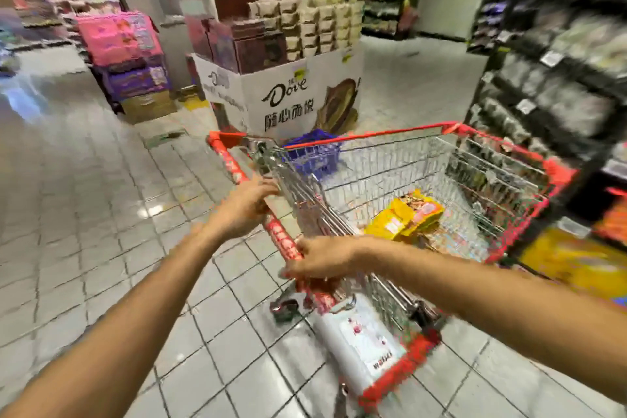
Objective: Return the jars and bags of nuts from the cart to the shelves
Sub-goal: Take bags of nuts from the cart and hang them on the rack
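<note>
A wire shopping cart (502, 142) with red trim stands in front of me, turned to the right. Both hands grip its red handle bar (281, 237): my left hand (242, 205) higher up the bar, my right hand (317, 260) lower and nearer to me. Yellow and pink bags of nuts (405, 217) lie on the cart's floor. I see no jars in the blurred view. Dark shelves of packaged goods (556, 54) run along the right, close to the cart's far side.
A white Dove chocolate display stand (288, 92) rises just beyond the cart, with a blue basket (314, 153) at its foot. Pink and purple stacked boxes (125, 54) stand at the left. Grey tiled floor (84, 197) opens to the left.
</note>
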`<state>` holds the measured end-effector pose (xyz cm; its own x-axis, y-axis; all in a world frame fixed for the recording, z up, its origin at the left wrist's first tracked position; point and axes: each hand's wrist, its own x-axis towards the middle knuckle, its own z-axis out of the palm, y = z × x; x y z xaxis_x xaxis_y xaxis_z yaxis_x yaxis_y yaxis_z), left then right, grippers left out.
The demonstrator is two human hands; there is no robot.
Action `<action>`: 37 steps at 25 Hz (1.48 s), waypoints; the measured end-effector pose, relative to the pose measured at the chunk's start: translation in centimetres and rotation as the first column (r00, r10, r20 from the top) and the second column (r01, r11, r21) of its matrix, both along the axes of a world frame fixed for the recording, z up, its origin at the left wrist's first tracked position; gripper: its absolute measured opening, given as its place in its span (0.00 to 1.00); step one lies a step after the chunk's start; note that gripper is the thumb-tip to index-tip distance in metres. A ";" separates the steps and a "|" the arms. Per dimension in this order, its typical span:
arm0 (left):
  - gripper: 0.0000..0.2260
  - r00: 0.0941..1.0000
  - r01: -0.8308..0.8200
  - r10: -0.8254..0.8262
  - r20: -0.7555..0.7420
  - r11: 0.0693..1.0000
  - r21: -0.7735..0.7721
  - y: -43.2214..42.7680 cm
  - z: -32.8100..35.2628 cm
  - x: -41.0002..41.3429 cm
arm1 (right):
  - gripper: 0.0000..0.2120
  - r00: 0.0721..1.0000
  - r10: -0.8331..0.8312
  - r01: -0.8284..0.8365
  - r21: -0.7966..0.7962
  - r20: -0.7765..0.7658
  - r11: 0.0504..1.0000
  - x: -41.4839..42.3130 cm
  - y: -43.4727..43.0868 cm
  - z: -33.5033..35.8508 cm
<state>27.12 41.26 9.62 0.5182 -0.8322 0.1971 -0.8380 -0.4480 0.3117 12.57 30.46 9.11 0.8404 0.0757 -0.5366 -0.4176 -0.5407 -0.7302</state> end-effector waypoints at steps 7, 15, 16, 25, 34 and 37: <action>0.13 0.816 0.352 -0.542 0.200 0.741 0.572 -2.2 -0.8 7.6 | 0.06 0.917 -0.377 0.395 -0.420 0.129 0.817 -0.1 4.7 0.0; 0.18 0.561 0.559 -0.684 0.466 0.728 0.397 0.1 -3.0 6.6 | 0.16 0.724 -0.606 0.518 -0.841 0.331 0.159 -1.5 12.3 -1.3; 0.18 0.522 0.586 -0.693 0.496 0.715 0.382 0.9 -3.0 6.1 | 0.15 0.720 -0.609 0.504 -0.854 0.333 0.130 -1.9 13.1 -1.5; 0.15 0.401 0.634 -0.738 0.542 0.651 0.417 9.6 -2.6 1.7 | 0.15 0.700 -0.587 0.535 -0.843 0.407 0.053 -6.4 22.4 -2.7; 0.15 0.384 0.675 -0.748 0.542 0.628 0.389 15.7 -2.9 -5.8 | 0.11 0.649 -0.663 0.518 -0.855 0.373 0.027 -13.8 30.1 -2.8; 0.14 0.363 0.700 -0.764 0.534 0.602 0.385 16.3 -2.8 -8.8 | 0.09 0.636 -0.695 0.495 -0.868 0.335 0.035 -16.6 31.3 -2.8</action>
<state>18.31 57.58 6.80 -0.5157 -0.8504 0.1045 -0.8092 0.4434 -0.3855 -4.04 61.74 6.26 0.2545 -0.9669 0.0196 -0.9655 -0.2529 0.0619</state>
